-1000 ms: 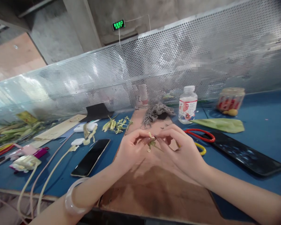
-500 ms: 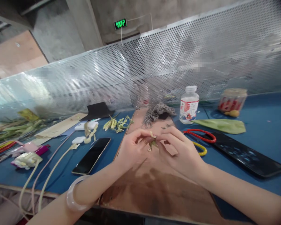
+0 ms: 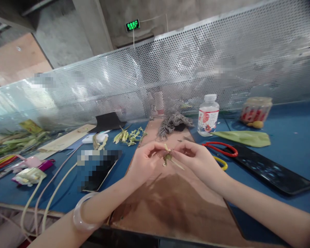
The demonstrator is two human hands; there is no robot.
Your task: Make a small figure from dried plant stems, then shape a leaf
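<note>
A small knotted piece of pale green plant leaf (image 3: pixel 167 157) is pinched between my two hands above the brown board (image 3: pixel 181 210). My left hand (image 3: pixel 147 159) holds it from the left with thumb and index finger. From the right, my right hand (image 3: pixel 200 162) grips it with its fingertips, close against the left ones. A thin pale strip sticks out of the piece toward the lower right, and a short pale end rises at its top. The fingertips partly hide the piece.
Left on the blue table lie a dark phone (image 3: pixel 103 175), cables, leaf scraps (image 3: pixel 130 136) and a black sheet (image 3: pixel 110 121). Behind are grey yarn (image 3: pixel 173 124) and a bottle (image 3: pixel 208 117). Right are red-handled scissors (image 3: pixel 222 148), a green leaf (image 3: pixel 245 138), a black device (image 3: pixel 271 168) and a jar (image 3: pixel 257 109).
My right hand's fingers have curled in closer to the thumb. The thin pale strip now shows below the right fingertips. My left hand has barely moved.
</note>
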